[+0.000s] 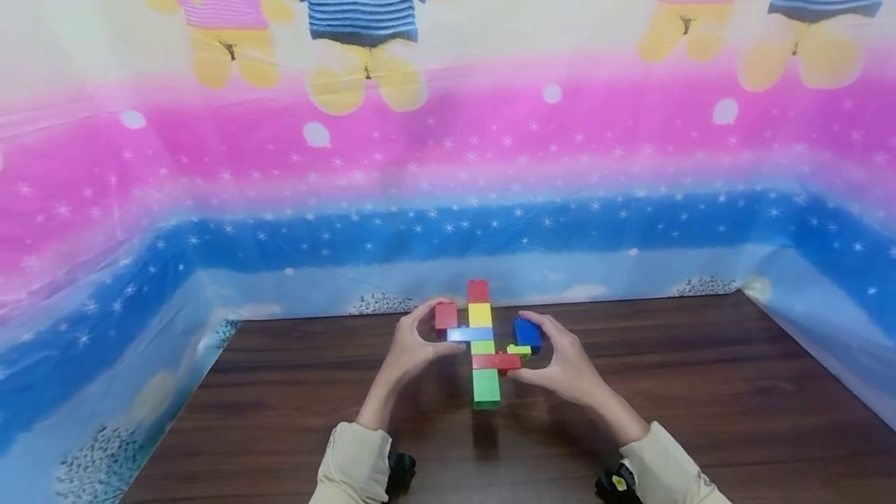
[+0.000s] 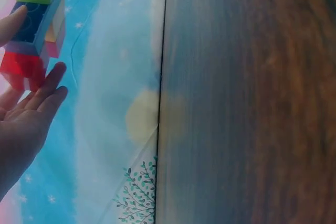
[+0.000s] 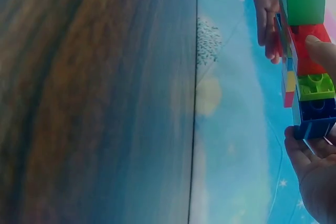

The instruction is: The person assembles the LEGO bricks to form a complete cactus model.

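Note:
Both hands hold one assembly of toy building bricks above the table. Its column runs from a red brick (image 1: 477, 291) through a yellow brick (image 1: 480, 315) and a lime one to a green brick (image 1: 486, 387) nearest me. At left, my left hand (image 1: 413, 344) grips the side arm, thumb at the light blue brick (image 1: 459, 334) and fingers by the red end brick (image 1: 446, 316). On the other side, my right hand (image 1: 567, 360) pinches the arm made of a long red brick (image 1: 495, 362), a small lime brick (image 1: 519, 351) and a dark blue brick (image 1: 528, 334), thumb on the red.
The dark wooden table (image 1: 280, 403) lies beneath the hands. A printed cloth (image 1: 420, 232) with bears and snowflakes hangs along its back and sides. Dark wrist devices (image 1: 401, 474) show at the cuffs.

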A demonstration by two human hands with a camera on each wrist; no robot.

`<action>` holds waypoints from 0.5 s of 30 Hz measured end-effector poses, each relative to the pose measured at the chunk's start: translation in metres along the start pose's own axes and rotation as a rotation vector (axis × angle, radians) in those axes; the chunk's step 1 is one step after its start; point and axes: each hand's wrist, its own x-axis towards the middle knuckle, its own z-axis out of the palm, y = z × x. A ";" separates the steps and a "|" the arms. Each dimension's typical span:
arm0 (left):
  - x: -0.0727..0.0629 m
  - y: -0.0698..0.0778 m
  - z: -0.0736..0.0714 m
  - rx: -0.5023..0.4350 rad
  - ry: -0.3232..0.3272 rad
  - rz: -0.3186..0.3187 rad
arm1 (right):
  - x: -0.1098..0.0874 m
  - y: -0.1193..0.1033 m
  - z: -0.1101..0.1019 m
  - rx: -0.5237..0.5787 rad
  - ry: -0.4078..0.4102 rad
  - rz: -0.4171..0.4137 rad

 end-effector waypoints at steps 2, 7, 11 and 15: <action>0.000 -0.001 -0.002 0.004 -0.018 -0.042 | 0.001 0.000 -0.001 0.000 -0.021 0.015; -0.002 -0.007 -0.002 0.013 -0.072 -0.120 | 0.002 0.004 -0.002 0.017 -0.108 0.103; 0.004 -0.012 0.003 0.112 -0.081 -0.149 | 0.003 0.014 -0.001 0.053 -0.169 0.197; 0.012 -0.015 0.001 0.242 -0.098 -0.203 | 0.010 0.025 0.005 0.122 -0.220 0.288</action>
